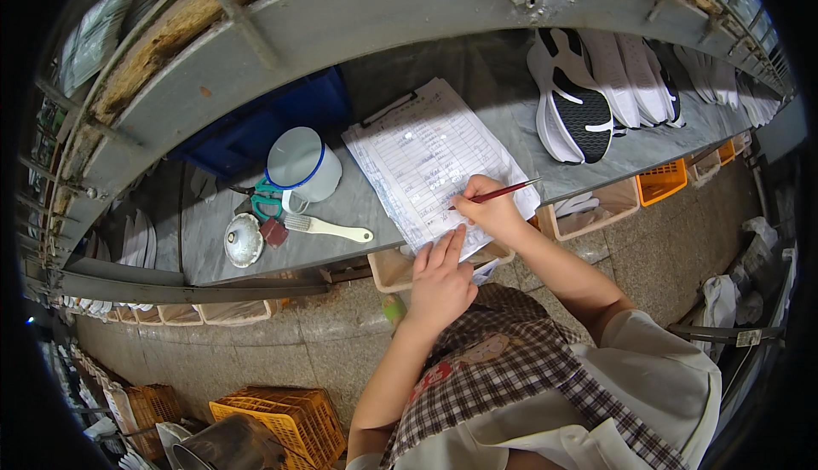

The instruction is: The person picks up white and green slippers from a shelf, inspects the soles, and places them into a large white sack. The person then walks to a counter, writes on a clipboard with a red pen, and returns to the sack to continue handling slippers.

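Note:
My right hand [492,211] is closed around a slim dark red pen [516,187], its tip on a sheet filled with a handwritten table. The stack of paper sheets [417,150] lies tilted on a clipboard, whose dark clip [389,109] shows at the far end. My left hand [443,278] rests with its fingers stretched out on the near edge of the paper. To the left stand a white enamel mug [317,176] with a blue rim, a brush [328,228] with a pale handle, green-handled scissors [267,201] and a white lid [244,240].
White and black shoe soles [573,103] stand in a row on the right of the grey worktop [366,206]. A blue crate [264,121] sits behind the mug. Below the worktop are plastic bins [596,211]; orange crates [285,423] stand on the floor. A metal beam [409,8] crosses the far side.

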Motion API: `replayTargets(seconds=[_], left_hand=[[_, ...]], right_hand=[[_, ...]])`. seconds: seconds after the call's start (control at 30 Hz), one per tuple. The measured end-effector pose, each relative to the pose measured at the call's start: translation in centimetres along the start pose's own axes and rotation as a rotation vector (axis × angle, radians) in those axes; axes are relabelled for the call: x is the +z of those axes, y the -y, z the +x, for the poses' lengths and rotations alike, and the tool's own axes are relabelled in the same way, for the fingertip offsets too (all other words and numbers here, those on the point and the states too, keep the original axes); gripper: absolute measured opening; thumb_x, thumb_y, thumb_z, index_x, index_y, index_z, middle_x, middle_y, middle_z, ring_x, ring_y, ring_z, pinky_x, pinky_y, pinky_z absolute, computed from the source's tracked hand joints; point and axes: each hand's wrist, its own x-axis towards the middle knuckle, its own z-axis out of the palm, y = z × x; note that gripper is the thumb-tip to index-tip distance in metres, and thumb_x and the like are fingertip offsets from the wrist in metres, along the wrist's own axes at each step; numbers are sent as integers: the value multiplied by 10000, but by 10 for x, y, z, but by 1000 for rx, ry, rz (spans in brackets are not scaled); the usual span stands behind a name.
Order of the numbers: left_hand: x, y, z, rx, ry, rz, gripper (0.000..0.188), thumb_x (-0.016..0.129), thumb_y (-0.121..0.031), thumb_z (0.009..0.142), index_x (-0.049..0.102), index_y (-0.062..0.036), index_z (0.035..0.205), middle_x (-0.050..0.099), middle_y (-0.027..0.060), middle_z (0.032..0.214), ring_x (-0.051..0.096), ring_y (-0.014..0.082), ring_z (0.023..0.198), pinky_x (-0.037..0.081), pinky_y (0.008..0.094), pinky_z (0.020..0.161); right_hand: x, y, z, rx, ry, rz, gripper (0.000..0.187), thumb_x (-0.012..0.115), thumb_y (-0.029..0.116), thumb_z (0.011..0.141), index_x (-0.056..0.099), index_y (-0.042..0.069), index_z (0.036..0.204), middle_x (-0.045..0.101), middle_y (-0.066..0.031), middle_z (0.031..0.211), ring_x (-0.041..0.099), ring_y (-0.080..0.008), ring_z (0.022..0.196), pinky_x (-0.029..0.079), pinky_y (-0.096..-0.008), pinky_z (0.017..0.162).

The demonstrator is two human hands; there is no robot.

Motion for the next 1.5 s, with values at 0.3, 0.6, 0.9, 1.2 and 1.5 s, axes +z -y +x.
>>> replayTargets(seconds=[0.3, 0.6, 0.9, 1.2, 1.5], left_hand=[[1, 1, -1, 3, 3, -11, 141, 668, -171, 604, 604, -56, 655, 446, 157, 1366, 417, 262, 1237, 310, 438, 1008], [-1, -1, -1, 1, -11, 2, 138, 668, -164, 603, 592, -55, 639, 430, 156, 1382, 410, 261, 1244, 308, 439, 1009], [-1, -1, -1, 0, -3, -20, 137, 666, -162, 607, 584, -56, 636, 426, 156, 1384, 404, 261, 1250, 313, 449, 1011], [-3, -1, -1, -1, 11, -11, 131, 660, -168, 616, 589, -62, 641, 419, 150, 1391, 404, 254, 1250, 304, 443, 1018], [-1, 0, -2, 12, -15, 3, 118, 651, -162, 618, 590, -63, 634, 430, 147, 1383, 411, 252, 1240, 307, 429, 1006]], right_hand=[[-2, 6, -2, -12, 12, -22, 255, 657, 45, 781, 437, 56, 652, 518, -5, 584, 474, -49, 502, 361, -219, 424], [0, 5, -2, -96, -46, -140, 234, 648, 40, 790, 447, 46, 669, 505, -3, 588, 484, -58, 514, 379, -226, 436], [-1, 3, -3, -16, -16, -12, 237, 639, 29, 785, 437, 47, 662, 486, 1, 586, 476, -60, 508, 378, -228, 441], [-1, -2, -3, -71, -39, -70, 222, 623, 3, 773, 436, 46, 661, 491, -3, 581, 482, -64, 500, 381, -230, 433], [0, -5, -1, -11, -58, 12, 200, 637, 55, 725, 453, 34, 650, 460, 1, 576, 410, -68, 554, 353, -265, 474]])
